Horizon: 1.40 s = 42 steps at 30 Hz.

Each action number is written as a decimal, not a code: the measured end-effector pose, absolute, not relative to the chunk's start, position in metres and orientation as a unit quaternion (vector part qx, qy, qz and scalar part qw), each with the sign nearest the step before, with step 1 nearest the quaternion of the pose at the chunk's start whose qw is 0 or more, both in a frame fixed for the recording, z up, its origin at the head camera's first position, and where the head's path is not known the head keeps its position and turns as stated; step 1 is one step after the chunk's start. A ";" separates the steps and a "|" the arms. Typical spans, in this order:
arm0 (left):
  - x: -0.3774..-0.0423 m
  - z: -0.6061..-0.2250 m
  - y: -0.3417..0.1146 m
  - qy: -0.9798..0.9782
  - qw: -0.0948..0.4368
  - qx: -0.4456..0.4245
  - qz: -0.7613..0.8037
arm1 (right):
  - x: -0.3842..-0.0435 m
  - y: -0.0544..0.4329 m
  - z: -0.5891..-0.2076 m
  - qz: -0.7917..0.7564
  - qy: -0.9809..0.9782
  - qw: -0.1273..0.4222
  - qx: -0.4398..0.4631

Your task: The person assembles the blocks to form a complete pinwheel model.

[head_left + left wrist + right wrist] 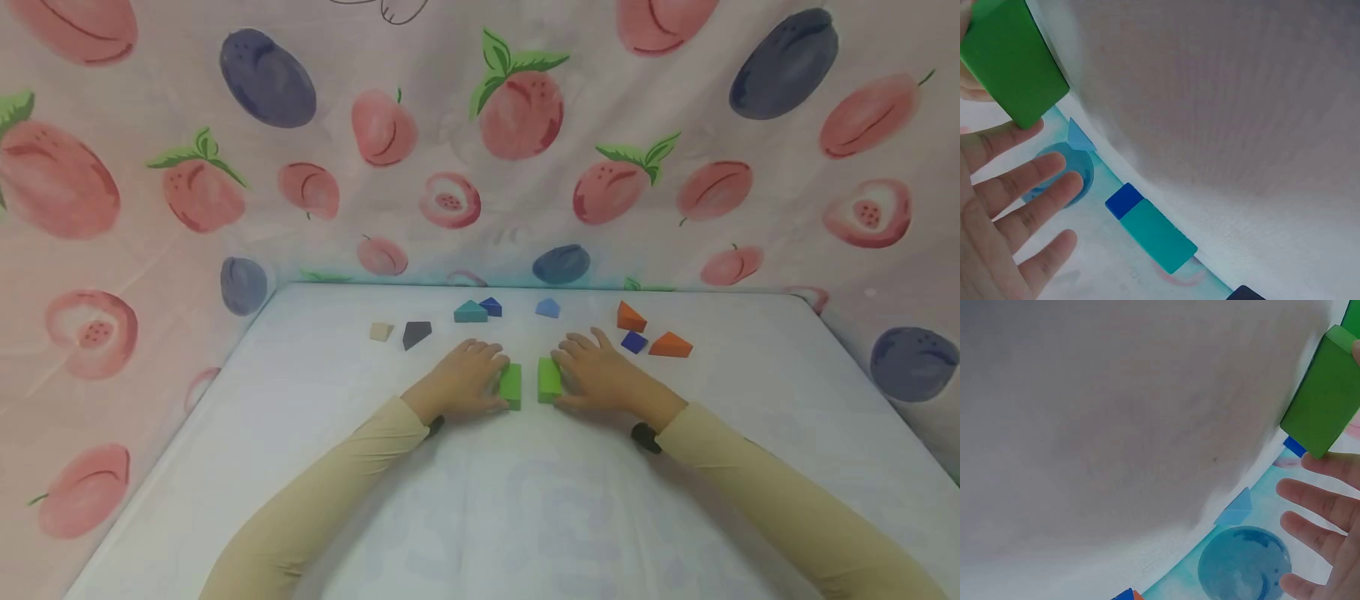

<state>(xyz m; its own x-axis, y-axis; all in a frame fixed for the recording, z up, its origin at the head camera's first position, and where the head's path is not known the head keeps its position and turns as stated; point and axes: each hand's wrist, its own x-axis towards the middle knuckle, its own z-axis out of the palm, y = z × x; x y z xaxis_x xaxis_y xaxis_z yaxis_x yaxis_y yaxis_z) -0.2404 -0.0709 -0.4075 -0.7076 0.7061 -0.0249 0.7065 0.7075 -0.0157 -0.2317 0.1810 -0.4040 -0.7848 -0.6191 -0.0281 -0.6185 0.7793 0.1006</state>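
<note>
Two bright green blocks stand on the white table a short gap apart, near the middle of the head view. My left hand (467, 379) pinches the left green block (512, 387) between thumb and index finger. Opposite it, my right hand (603, 375) holds the right green block (549, 380) the same way. In the left wrist view the index fingertip touches one end of the green block (1013, 59), and the other fingers spread away from it. The right wrist view likewise has an index fingertip against its green block (1322, 394), other fingers spread.
Behind the hands lie a teal block (470, 312), a dark blue block (491, 307) and a light blue block (548, 308). Orange blocks (671, 344) and a blue block (634, 342) are rightward; beige (381, 332) and dark grey blocks (417, 334) leftward. Fruit-patterned cloth (525, 200) hangs behind.
</note>
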 end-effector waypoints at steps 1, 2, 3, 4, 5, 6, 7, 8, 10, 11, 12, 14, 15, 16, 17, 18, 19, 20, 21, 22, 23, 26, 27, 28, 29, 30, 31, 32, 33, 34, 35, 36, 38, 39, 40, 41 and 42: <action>-0.240 -0.408 -0.070 0.923 0.010 0.385 -0.012 | -0.233 0.180 -0.404 -0.051 -0.944 0.002 0.327; -0.240 -0.408 -0.070 0.922 0.011 0.387 -0.013 | -0.234 0.180 -0.403 -0.048 -0.944 0.003 0.327; -0.240 -0.408 -0.070 0.921 0.012 0.390 -0.015 | -0.235 0.179 -0.403 -0.047 -0.944 0.004 0.327; -0.240 -0.408 -0.069 0.919 0.012 0.393 -0.016 | -0.236 0.178 -0.403 -0.046 -0.944 0.005 0.326; -0.240 -0.408 -0.069 0.918 0.011 0.395 -0.018 | -0.238 0.178 -0.403 -0.048 -0.944 0.007 0.326; -0.240 -0.408 -0.069 0.917 0.009 0.398 -0.022 | -0.239 0.177 -0.403 -0.049 -0.944 0.009 0.326; -0.240 -0.408 -0.069 0.917 0.005 0.398 -0.025 | -0.241 0.177 -0.403 -0.050 -0.944 0.011 0.327; -0.240 -0.408 -0.069 0.917 0.000 0.398 -0.030 | -0.243 0.176 -0.404 -0.050 -0.944 0.011 0.326; -0.240 -0.407 -0.069 0.917 -0.010 0.397 -0.039 | -0.247 0.175 -0.404 -0.050 -0.945 0.007 0.323; -0.240 -0.407 -0.069 0.917 -0.015 0.397 -0.041 | -0.249 0.175 -0.404 -0.050 -0.946 0.004 0.322; -0.240 -0.407 -0.070 0.917 -0.019 0.397 -0.042 | -0.251 0.174 -0.404 -0.046 -0.946 0.001 0.320; -0.240 -0.406 -0.070 0.916 -0.024 0.398 -0.042 | -0.255 0.173 -0.403 -0.042 -0.949 -0.009 0.314; -0.239 -0.406 -0.070 0.915 -0.023 0.400 -0.040 | -0.257 0.172 -0.402 -0.040 -0.949 -0.012 0.312; -0.239 -0.406 -0.070 0.915 -0.023 0.402 -0.039 | -0.259 0.172 -0.402 -0.040 -0.950 -0.015 0.310; -0.239 -0.406 -0.070 0.914 -0.022 0.404 -0.039 | -0.260 0.171 -0.402 -0.040 -0.950 -0.016 0.310; -0.239 -0.405 -0.069 0.912 -0.020 0.407 -0.039 | -0.262 0.170 -0.401 -0.039 -0.950 -0.017 0.311; -0.239 -0.406 -0.069 0.911 -0.019 0.410 -0.038 | -0.263 0.169 -0.401 -0.040 -0.949 -0.015 0.313; -0.239 -0.406 -0.068 0.910 -0.017 0.413 -0.036 | -0.264 0.169 -0.400 -0.040 -0.948 -0.014 0.314; -0.239 -0.405 -0.067 0.909 -0.016 0.416 -0.037 | -0.265 0.168 -0.400 -0.040 -0.948 -0.013 0.316; -0.239 -0.405 -0.067 0.907 -0.016 0.419 -0.037 | -0.266 0.167 -0.400 -0.039 -0.947 -0.012 0.318; -0.239 -0.405 -0.066 0.906 -0.016 0.421 -0.039 | -0.267 0.166 -0.400 -0.037 -0.947 -0.012 0.319; -0.239 -0.405 -0.064 0.903 -0.022 0.426 -0.046 | -0.270 0.164 -0.400 -0.035 -0.945 -0.017 0.324; -0.239 -0.405 -0.064 0.902 -0.025 0.427 -0.048 | -0.270 0.163 -0.400 -0.035 -0.944 -0.018 0.326; -0.239 -0.405 -0.063 0.902 -0.029 0.429 -0.049 | -0.271 0.162 -0.400 -0.035 -0.944 -0.020 0.328; -0.239 -0.405 -0.062 0.901 -0.032 0.429 -0.052 | -0.271 0.161 -0.400 -0.035 -0.943 -0.022 0.330; -0.239 -0.406 -0.062 0.901 -0.034 0.429 -0.054 | -0.272 0.160 -0.400 -0.033 -0.943 -0.024 0.331; -0.239 -0.406 -0.061 0.901 -0.035 0.428 -0.053 | -0.272 0.160 -0.400 -0.033 -0.942 -0.026 0.334; -0.239 -0.406 -0.060 0.902 -0.035 0.427 -0.052 | -0.272 0.159 -0.400 -0.033 -0.941 -0.027 0.336; -0.239 -0.406 -0.059 0.903 -0.036 0.426 -0.052 | -0.273 0.158 -0.399 -0.032 -0.941 -0.029 0.337; -0.239 -0.406 -0.058 0.904 -0.036 0.423 -0.052 | -0.273 0.157 -0.399 -0.032 -0.940 -0.032 0.337; -0.239 -0.406 -0.056 0.905 -0.034 0.420 -0.051 | -0.273 0.157 -0.399 -0.032 -0.940 -0.032 0.339; -0.239 -0.406 -0.055 0.907 -0.033 0.416 -0.049 | -0.273 0.156 -0.399 -0.033 -0.939 -0.032 0.341; -0.238 -0.406 -0.052 0.911 -0.034 0.408 -0.049 | -0.274 0.156 -0.398 -0.036 -0.937 -0.029 0.347; -0.237 -0.406 -0.051 0.913 -0.035 0.404 -0.049 | -0.274 0.156 -0.398 -0.035 -0.936 -0.028 0.350; -0.237 -0.406 -0.050 0.914 -0.035 0.400 -0.051 | -0.274 0.156 -0.398 -0.034 -0.935 -0.028 0.351; -0.237 -0.406 -0.050 0.916 -0.036 0.396 -0.053 | -0.275 0.156 -0.398 -0.031 -0.935 -0.028 0.351; -0.236 -0.405 -0.049 0.917 -0.037 0.393 -0.055 | -0.275 0.156 -0.398 -0.031 -0.936 -0.029 0.350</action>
<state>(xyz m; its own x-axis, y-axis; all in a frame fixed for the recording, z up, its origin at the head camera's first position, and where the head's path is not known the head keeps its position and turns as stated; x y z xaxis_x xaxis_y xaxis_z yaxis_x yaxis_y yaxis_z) -0.2362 -0.0495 -0.4051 -0.6882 0.7251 0.0243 0.7169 0.6849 -0.1305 -0.2754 0.1561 -0.3977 -0.7529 -0.6537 -0.0768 -0.6573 0.7526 0.0383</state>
